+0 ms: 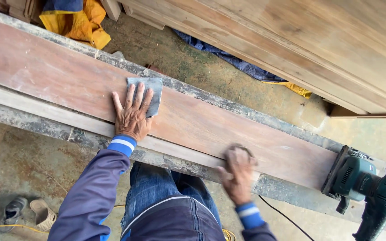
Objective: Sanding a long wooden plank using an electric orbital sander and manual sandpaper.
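Left hand (132,117) flat, fingers spread, pressing grey sandpaper sheet (150,91) near far edge of reddish plank (211,127). Right hand (237,174) blurred at near edge, grip unclear. Green power sander (363,183) at plank's right end.

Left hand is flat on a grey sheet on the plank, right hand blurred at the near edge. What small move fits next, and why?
Probably slide the left hand and its grey sandpaper sheet along the reddish plank. The palm presses it flat, and the blurred right hand works the near edge, seemingly with another piece.
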